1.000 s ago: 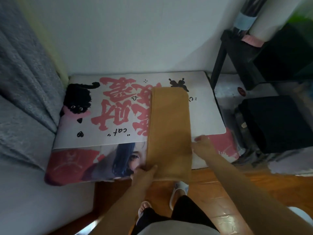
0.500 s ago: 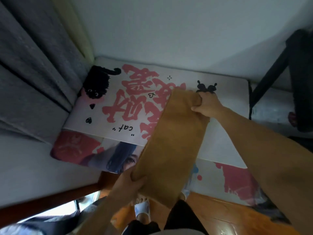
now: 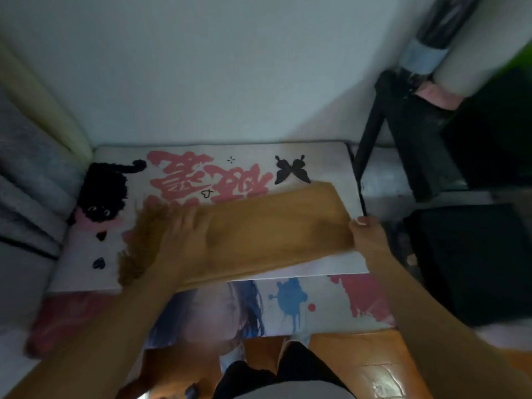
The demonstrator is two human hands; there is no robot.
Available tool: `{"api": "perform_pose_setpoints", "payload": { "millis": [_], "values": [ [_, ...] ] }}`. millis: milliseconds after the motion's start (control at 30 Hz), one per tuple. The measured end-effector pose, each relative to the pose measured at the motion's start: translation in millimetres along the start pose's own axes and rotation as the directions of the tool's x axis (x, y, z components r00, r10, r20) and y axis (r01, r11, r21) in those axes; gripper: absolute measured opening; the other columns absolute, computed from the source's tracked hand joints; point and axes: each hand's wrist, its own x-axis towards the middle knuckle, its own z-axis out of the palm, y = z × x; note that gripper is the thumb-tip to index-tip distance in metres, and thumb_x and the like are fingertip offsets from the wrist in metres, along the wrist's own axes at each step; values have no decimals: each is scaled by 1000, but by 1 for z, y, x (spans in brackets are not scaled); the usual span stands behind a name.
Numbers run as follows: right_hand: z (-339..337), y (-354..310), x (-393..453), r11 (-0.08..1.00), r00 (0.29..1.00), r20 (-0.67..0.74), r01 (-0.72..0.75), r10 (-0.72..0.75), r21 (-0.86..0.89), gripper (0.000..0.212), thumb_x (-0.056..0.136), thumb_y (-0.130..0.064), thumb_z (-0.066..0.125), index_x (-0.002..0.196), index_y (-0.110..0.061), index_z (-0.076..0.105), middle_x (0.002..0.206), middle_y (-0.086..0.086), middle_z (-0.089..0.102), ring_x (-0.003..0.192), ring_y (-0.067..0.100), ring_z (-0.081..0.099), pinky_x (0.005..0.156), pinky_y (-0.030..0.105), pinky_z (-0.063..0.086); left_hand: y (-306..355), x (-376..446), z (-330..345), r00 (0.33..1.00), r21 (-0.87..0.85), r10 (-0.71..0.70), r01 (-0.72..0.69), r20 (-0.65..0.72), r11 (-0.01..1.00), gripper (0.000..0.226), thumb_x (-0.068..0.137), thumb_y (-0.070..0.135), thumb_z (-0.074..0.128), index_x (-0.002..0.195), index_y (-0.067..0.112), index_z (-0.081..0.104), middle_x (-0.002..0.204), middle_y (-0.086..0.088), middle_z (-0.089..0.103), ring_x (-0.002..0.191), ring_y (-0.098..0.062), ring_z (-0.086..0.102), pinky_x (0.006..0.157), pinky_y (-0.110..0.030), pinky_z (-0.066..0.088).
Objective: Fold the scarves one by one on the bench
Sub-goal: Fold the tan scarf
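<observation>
On the bench top, toward its front edge, fingers of the left hand [image 3: 184,240] are spread flat and pressed onto the fringed left end of the mustard-brown, long, folded woven scarf [image 3: 259,228]; nothing is curled round the cloth there. At the bench's right edge the right hand [image 3: 367,236] is seen pinching the scarf's right end, thumb on top, the other fingers hidden beneath, so the grip underneath cannot be confirmed. Motion blur softens both hands.

The scarf is laid as a narrow band across the white printed bench [image 3: 325,168], slanting from the front-left up toward the back-right corner, below a black butterfly print [image 3: 292,172]; its front edge slightly overhangs the bench's front edge. Fringe is fanned out near the black cat print [image 3: 105,191].

Step judged: a lengthwise-folded scarf being set down and smoothed, crosswise folding not yet done. Next move is judged to call for one end being lifted and carried over the other, edges matched, the opposite end kept pinned.

Both forearms are extended forward, the left angled in from the lower left, the right from the lower right.
</observation>
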Motion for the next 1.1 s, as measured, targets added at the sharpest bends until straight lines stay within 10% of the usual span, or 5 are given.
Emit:
{"api": "perform_pose_setpoints", "payload": {
  "millis": [167, 367, 800, 1000, 1100],
  "values": [
    [-1, 55, -28, 969, 987, -2, 159, -162, -191, 56, 91, -5, 57, 145, -16, 44, 128, 14, 59, 115, 32, 58, 95, 41, 49, 33, -36, 57, 965, -110, 105, -81, 239, 991, 101, 74, 86, 18, 160, 39, -3, 169, -7, -10, 154, -36, -6, 122, -52, 4],
    [23, 37, -23, 941, 955, -26, 287, -296, -179, 67, 76, -30, 66, 140, -37, 46, 131, 4, 54, 114, 22, 54, 97, 40, 49, 15, -32, 59, 973, -106, 97, -76, 209, 991, 114, 66, 93, -19, 161, 37, 11, 169, -11, 11, 153, -40, 13, 120, -56, 19],
    [7, 20, -12, 831, 880, -189, 314, -437, -460, 49, 87, -7, 58, 134, -11, 50, 126, 16, 58, 96, 41, 64, 78, 49, 55, 13, -22, 44, 938, -33, 123, -119, 325, 992, 92, 82, 85, 1, 160, 38, -2, 169, -8, -4, 154, -39, 4, 122, -53, 21],
    [-1, 19, -19, 840, 979, -131, 64, -158, -538, 43, 92, -32, 54, 130, -14, 51, 116, 13, 62, 103, 37, 62, 84, 42, 49, 16, -22, 51, 944, 18, 113, -124, 311, 992, 90, 89, 73, 44, 160, 39, 1, 169, -12, 1, 153, -44, 8, 118, -59, 21],
    [13, 14, -25, 964, 960, -110, -264, 259, -35, 26, 96, -35, 52, 101, -10, 57, 78, 6, 58, 66, 22, 55, 58, 27, 44, 18, -21, 48, 945, 4, 121, -128, 305, 992, 90, 84, 72, 35, 160, 38, 1, 169, -12, -1, 153, -43, 6, 119, -58, 22]
  ]
}}
